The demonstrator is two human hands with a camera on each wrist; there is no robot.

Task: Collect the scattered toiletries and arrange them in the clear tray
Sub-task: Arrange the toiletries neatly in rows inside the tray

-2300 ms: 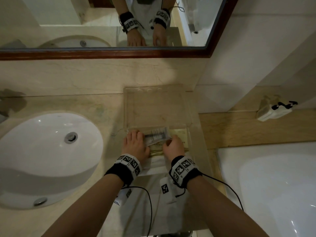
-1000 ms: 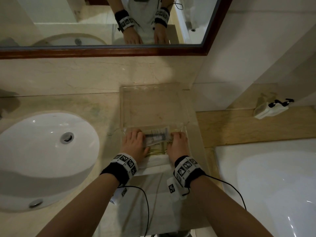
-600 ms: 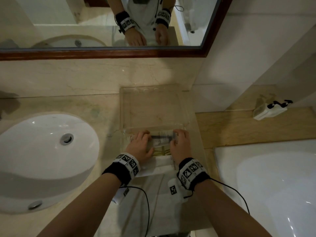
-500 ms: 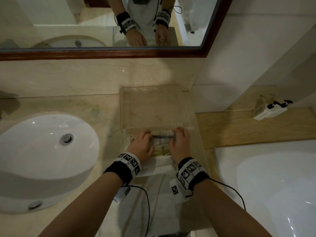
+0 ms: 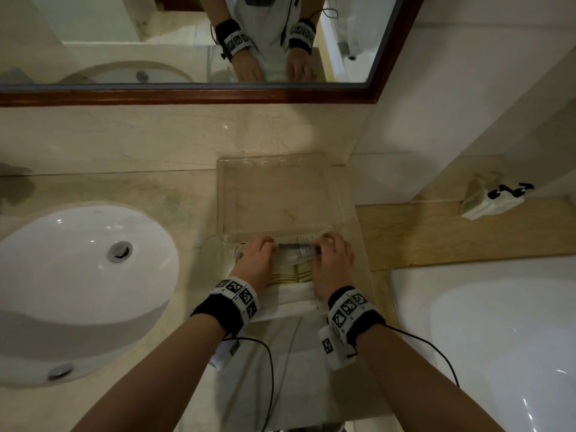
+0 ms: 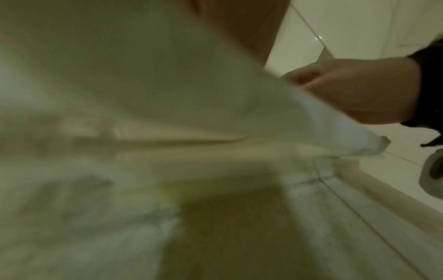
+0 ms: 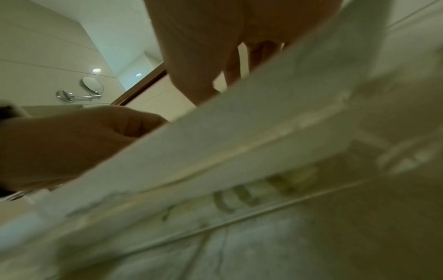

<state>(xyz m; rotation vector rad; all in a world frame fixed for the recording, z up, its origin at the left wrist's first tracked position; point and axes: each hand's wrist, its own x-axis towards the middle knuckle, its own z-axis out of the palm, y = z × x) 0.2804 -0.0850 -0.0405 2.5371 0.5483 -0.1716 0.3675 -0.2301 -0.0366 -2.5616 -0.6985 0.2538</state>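
A clear tray (image 5: 280,198) stands on the marble counter against the back wall, and its floor is bare. At its near wall I hold a flat toiletry packet (image 5: 297,252) with dark print. My left hand (image 5: 255,260) grips its left end and my right hand (image 5: 332,260) grips its right end. Under it lie more packets, one gold-striped (image 5: 291,275) and one white (image 5: 290,299). The wrist views are blurred: a pale packet (image 6: 215,94) with the right hand (image 6: 359,91) behind it, and a packet edge (image 7: 239,132) with the left hand (image 7: 72,144) beyond.
A white sink (image 5: 78,275) fills the counter at the left. A bathtub (image 5: 498,338) lies at the right, past a marble ledge bearing a small white and black object (image 5: 492,201). A framed mirror (image 5: 187,42) hangs above, and a round wall mirror (image 7: 92,87) shows far off.
My right hand has shifted from the packet's near side to its right end. Both hands have carried the printed packet a little forward to the tray's near wall and levelled it.
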